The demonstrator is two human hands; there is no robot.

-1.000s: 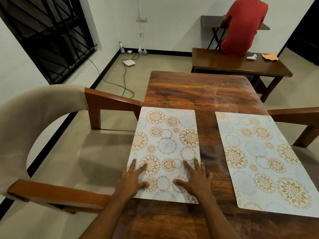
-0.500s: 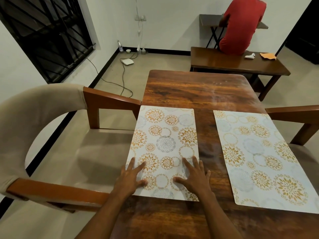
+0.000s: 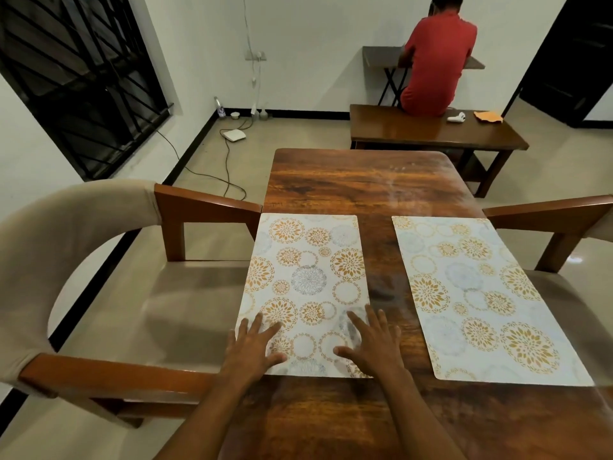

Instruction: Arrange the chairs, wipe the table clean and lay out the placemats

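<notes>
Your view is tilting up a little while both hands are staying put: left hand (image 3: 253, 346) and right hand (image 3: 373, 343) are pressing flat, fingers spread wide, on the near end of the left placemat (image 3: 308, 280), lying at the table's (image 3: 358, 180) left edge. You are probably squaring it with the right placemat (image 3: 477, 293).

Two placemats (image 3: 306, 290) (image 3: 477, 300) — one table (image 3: 358, 180), two chairs (image 3: 99, 260) (image 3: 557, 220), one bench (image 3: 431, 131).

A home dining room, most likely: a glossy dark wooden tabletop (image 3: 358, 180) with floral-patterned white placemats (image 3: 308, 287), beige-cushioned wooden armchairs (image 3: 109, 260), a long wooden bench (image 3: 431, 131), and a barred window (image 3: 76, 74).
</notes>
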